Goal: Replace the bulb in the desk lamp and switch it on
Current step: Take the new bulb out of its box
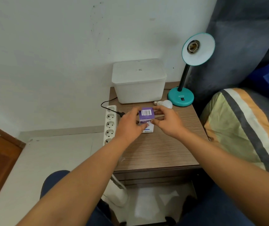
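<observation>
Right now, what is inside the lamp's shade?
Inside the lamp shade only the bare socket shows; no bulb is fitted. A loose bulb lies on the table beside the lamp base. The socket's contacts are too small to judge.

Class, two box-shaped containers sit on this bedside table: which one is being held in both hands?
The small purple bulb box, gripped by the left hand and right hand. The large white lidded bin stands untouched behind.

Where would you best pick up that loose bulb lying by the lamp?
Grip the bulb around its round white globe, coming from above. It lies on its side on the table, its metal screw end pointing left toward the tub, so the globe offers the widest part and leaves the thread free.
</observation>
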